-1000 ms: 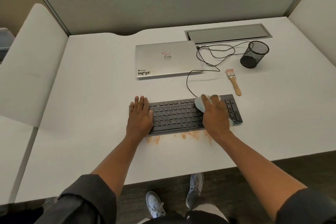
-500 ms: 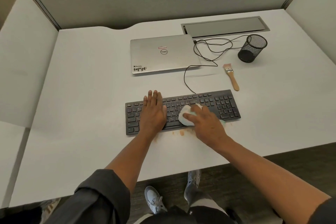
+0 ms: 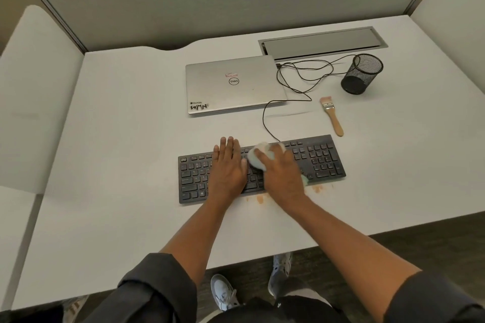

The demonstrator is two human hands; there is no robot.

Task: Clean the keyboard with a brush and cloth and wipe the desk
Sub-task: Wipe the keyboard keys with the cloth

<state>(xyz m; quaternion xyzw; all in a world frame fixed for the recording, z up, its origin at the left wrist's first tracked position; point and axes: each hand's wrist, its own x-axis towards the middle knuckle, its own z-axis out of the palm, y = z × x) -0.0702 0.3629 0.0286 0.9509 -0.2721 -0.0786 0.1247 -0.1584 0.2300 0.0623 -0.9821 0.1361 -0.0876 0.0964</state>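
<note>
A black keyboard (image 3: 320, 160) lies on the white desk (image 3: 131, 139). My left hand (image 3: 228, 168) rests flat on its left-middle keys, fingers together, holding it down. My right hand (image 3: 282, 173) presses a pale bunched cloth (image 3: 258, 156) onto the middle keys, right beside the left hand. A wooden-handled brush (image 3: 332, 115) lies on the desk beyond the keyboard's right end, untouched. Orange-brown smudges (image 3: 316, 188) mark the desk along the keyboard's near edge.
A closed silver laptop (image 3: 233, 85) sits behind the keyboard, with a black cable (image 3: 296, 78) looping to its right. A black mesh pen cup (image 3: 362, 73) stands at the back right, near a metal cable hatch (image 3: 322, 43). Grey partition panels enclose the desk.
My right hand has slid the cloth leftward from the keyboard's right part to the middle keys. My left hand has shifted right from the keyboard's left end.
</note>
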